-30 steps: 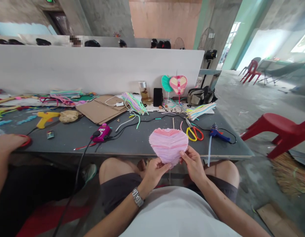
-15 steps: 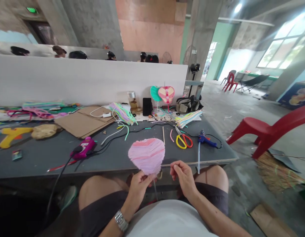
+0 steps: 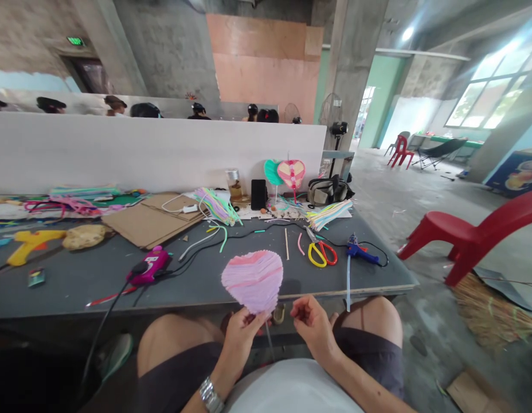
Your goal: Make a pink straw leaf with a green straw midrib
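My left hand (image 3: 243, 334) pinches the lower tip of a heart-shaped fan (image 3: 253, 280) covered in pink and lilac fuzzy strips. The fan is held up before the table's front edge, and a thin stick runs down from its tip. To the right of it, apart from the fan, my right hand (image 3: 311, 324) hangs above my lap with its fingers curled in; nothing shows in them. Scissors (image 3: 321, 253) with yellow and red handles lie on the table beyond the right hand. A blue glue gun (image 3: 361, 251) with a clear glue stick rests to their right.
A magenta device (image 3: 149, 267) with a black cable and a yellow glue gun (image 3: 31, 244) lie on the left of the table (image 3: 197, 287). Behind are cardboard sheets (image 3: 149, 221), bundles of pipe cleaners (image 3: 218, 205) and two finished fans (image 3: 292, 174). A red chair (image 3: 472, 235) stands at right.
The view has tilted up a little, so most things sit lower in the picture. My left hand still holds the fan, which has shifted slightly left. My right hand's fingers remain curled.
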`<state>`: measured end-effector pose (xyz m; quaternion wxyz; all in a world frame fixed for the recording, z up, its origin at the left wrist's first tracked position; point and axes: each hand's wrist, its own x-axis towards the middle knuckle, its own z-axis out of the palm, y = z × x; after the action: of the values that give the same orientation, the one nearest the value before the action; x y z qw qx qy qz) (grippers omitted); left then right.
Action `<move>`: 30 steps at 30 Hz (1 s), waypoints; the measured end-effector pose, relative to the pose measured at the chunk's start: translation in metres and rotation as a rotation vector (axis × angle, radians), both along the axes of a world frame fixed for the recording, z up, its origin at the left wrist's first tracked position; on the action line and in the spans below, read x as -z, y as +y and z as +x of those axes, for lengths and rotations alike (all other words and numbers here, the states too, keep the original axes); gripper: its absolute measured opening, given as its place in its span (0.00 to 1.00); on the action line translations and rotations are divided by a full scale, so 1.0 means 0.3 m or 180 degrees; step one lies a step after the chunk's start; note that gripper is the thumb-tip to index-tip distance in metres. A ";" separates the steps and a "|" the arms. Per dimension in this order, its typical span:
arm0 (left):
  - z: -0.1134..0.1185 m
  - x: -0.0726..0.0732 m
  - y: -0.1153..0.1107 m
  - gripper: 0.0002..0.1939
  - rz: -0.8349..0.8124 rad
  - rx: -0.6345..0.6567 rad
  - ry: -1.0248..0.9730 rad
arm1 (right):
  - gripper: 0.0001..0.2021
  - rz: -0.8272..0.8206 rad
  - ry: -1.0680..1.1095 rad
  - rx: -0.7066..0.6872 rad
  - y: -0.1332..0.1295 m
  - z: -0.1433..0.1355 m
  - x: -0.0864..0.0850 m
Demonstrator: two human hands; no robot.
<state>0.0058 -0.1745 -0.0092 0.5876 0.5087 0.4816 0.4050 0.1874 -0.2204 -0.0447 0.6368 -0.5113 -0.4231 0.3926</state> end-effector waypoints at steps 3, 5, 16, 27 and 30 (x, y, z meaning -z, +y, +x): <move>-0.009 0.010 0.002 0.28 0.0026 -0.0027 0.0024 | 0.15 0.0037 0.0017 -0.0012 -0.001 -0.004 0.007; -0.011 0.019 0.003 0.28 0.0038 -0.0074 0.0007 | 0.15 0.0040 -0.0003 -0.0012 -0.002 -0.004 0.009; -0.021 0.034 0.052 0.26 0.0317 -0.0285 -0.0325 | 0.14 0.0012 -0.0210 -0.0165 -0.001 0.034 0.026; 0.049 -0.011 0.315 0.25 0.0692 -0.0106 -0.0441 | 0.11 0.0131 -0.0364 0.0070 0.306 0.087 -0.069; 0.043 0.013 0.323 0.24 0.0686 -0.0010 -0.0452 | 0.12 0.0184 -0.0355 0.0025 0.346 0.105 -0.046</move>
<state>0.0187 -0.0776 -0.0131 0.5615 0.5383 0.3932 0.4903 0.2188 -0.1167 -0.0310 0.6283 -0.5154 -0.4671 0.3486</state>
